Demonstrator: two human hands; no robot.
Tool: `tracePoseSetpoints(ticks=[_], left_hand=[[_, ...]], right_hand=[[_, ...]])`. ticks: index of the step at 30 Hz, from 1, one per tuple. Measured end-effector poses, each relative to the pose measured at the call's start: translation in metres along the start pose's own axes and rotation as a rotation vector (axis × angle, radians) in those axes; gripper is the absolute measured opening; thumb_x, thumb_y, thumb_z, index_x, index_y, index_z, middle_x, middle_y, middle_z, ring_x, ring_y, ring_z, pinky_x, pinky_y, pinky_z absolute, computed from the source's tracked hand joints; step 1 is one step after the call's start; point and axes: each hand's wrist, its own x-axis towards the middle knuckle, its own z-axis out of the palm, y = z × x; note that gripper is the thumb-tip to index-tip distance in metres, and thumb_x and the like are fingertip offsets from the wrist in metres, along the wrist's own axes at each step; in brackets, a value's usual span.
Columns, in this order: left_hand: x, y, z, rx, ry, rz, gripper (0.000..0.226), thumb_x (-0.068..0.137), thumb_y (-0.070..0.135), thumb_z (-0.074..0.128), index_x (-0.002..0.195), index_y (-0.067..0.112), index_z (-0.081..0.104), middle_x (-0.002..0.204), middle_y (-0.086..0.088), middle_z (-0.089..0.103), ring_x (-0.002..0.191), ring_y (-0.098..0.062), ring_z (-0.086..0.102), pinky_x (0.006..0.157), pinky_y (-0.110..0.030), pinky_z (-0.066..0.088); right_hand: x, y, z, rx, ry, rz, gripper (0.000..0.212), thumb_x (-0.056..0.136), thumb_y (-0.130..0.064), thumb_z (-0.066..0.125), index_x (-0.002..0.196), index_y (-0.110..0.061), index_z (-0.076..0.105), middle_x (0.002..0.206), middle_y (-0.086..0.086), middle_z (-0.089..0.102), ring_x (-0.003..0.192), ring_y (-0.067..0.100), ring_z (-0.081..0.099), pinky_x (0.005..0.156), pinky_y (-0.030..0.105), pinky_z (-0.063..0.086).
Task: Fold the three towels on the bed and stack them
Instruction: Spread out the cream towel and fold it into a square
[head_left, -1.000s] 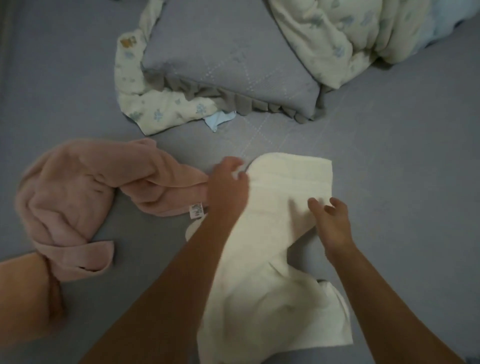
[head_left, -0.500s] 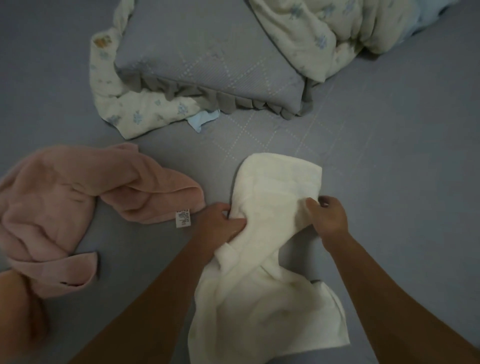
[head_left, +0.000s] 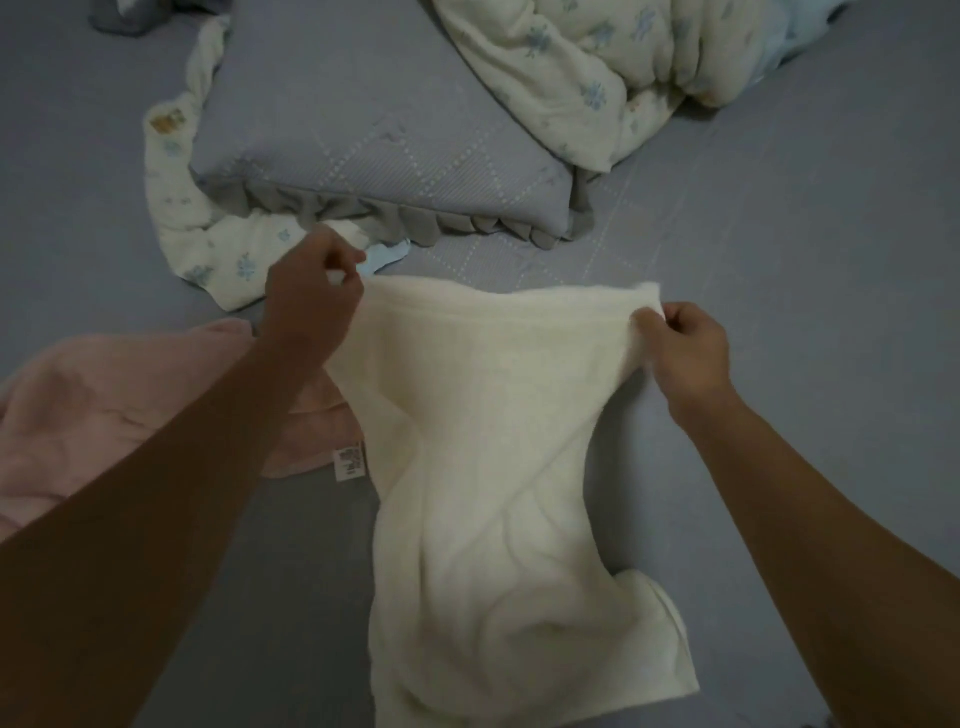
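A: Cream towel (head_left: 498, 467)?
B: On the bed (head_left: 805, 322), near end crumpled, far edge stretched between both hands.
A: Grip?
B: Left hand (head_left: 311, 296) pinches the far-left corner, right hand (head_left: 685, 348) the far-right.
A: Others?
B: Pink towel (head_left: 104, 415) bunched at left, under the left forearm. Pillow (head_left: 374, 145) and floral quilt (head_left: 597, 67) beyond.

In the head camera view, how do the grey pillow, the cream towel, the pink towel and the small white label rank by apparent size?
1. Grey pillow and cream towel: alike; the towel is nearer the camera, so no ranking.
2. Pink towel: partly hidden by the left arm and cut off by the frame.
3. White label: clearly smallest.
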Motion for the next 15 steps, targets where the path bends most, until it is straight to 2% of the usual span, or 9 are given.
tracePoseSetpoints(ticks=[1,3,5,6,7,8,10,12,15], left_hand=[[0.004,0.000,0.004,0.032,0.064,-0.001,0.016,0.076,0.003,0.060,0.090,0.010,0.060,0.099,-0.005,0.066,0.091,-0.019,0.060,0.079,-0.016,0.039],[-0.002,-0.006,0.018,0.113,0.073,-0.095,0.038,0.074,0.006,0.062,0.111,0.014,0.060,0.119,-0.013,0.058,0.111,-0.030,0.053,0.094,-0.034,0.039],[-0.029,-0.018,0.037,0.099,-0.018,-0.312,0.059,0.076,0.010,0.068,0.132,0.018,0.050,0.137,-0.014,0.047,0.126,-0.031,0.044,0.107,-0.040,0.035],[-0.046,-0.025,0.046,0.047,-0.081,-0.435,0.069,0.077,0.013,0.070,0.140,0.018,0.042,0.142,-0.015,0.043,0.131,-0.032,0.041,0.110,-0.042,0.034],[-0.063,-0.033,0.053,0.001,-0.142,-0.534,0.078,0.077,0.015,0.071,0.146,0.017,0.034,0.145,-0.017,0.040,0.133,-0.035,0.039,0.110,-0.043,0.034],[-0.080,-0.041,0.060,-0.010,-0.184,-0.575,0.084,0.077,0.016,0.072,0.149,0.015,0.029,0.147,-0.019,0.038,0.133,-0.037,0.039,0.108,-0.044,0.036],[-0.106,-0.055,0.065,0.021,-0.179,-0.550,0.085,0.075,0.014,0.072,0.149,0.010,0.029,0.144,-0.023,0.040,0.130,-0.039,0.041,0.104,-0.043,0.037],[-0.122,-0.064,0.065,0.023,-0.071,-0.509,0.072,0.072,0.009,0.068,0.139,0.004,0.041,0.133,-0.025,0.048,0.121,-0.042,0.046,0.099,-0.046,0.041],[-0.153,-0.067,0.063,-0.175,0.047,-0.557,0.038,0.069,0.009,0.062,0.106,0.008,0.051,0.107,-0.023,0.058,0.098,-0.040,0.057,0.085,-0.053,0.049]], right_hand=[[0.003,0.000,0.006,0.006,-0.035,0.032,0.012,0.082,-0.028,0.065,0.090,-0.020,0.067,0.075,-0.008,0.061,0.067,0.010,0.054,0.062,0.026,0.045],[0.002,0.011,0.015,-0.070,-0.118,0.141,0.033,0.085,-0.024,0.066,0.114,-0.009,0.065,0.093,-0.002,0.063,0.081,0.016,0.059,0.073,0.026,0.049],[-0.011,0.036,0.017,-0.198,-0.226,0.205,0.033,0.085,-0.023,0.068,0.110,-0.001,0.066,0.092,0.004,0.064,0.082,0.022,0.061,0.070,0.023,0.049],[-0.022,0.051,0.017,-0.229,-0.271,0.236,0.035,0.086,-0.024,0.068,0.112,-0.001,0.066,0.096,0.007,0.065,0.087,0.025,0.063,0.074,0.025,0.050],[-0.035,0.066,0.015,-0.234,-0.294,0.275,0.039,0.086,-0.025,0.068,0.119,-0.004,0.063,0.105,0.009,0.065,0.097,0.026,0.063,0.084,0.030,0.051],[-0.049,0.079,0.013,-0.238,-0.295,0.301,0.042,0.087,-0.026,0.068,0.125,-0.008,0.059,0.112,0.008,0.063,0.104,0.027,0.061,0.093,0.035,0.049],[-0.073,0.103,0.007,-0.296,-0.311,0.314,0.030,0.089,-0.029,0.066,0.115,-0.014,0.060,0.105,0.002,0.064,0.102,0.025,0.061,0.089,0.034,0.046],[-0.096,0.125,-0.003,-0.418,-0.341,0.322,0.017,0.090,-0.033,0.063,0.088,-0.016,0.063,0.082,-0.002,0.064,0.088,0.024,0.062,0.073,0.029,0.042],[-0.129,0.145,-0.020,-0.467,-0.393,0.321,0.032,0.091,-0.044,0.058,0.070,-0.020,0.058,0.066,-0.004,0.062,0.068,0.016,0.060,0.059,0.025,0.040]])
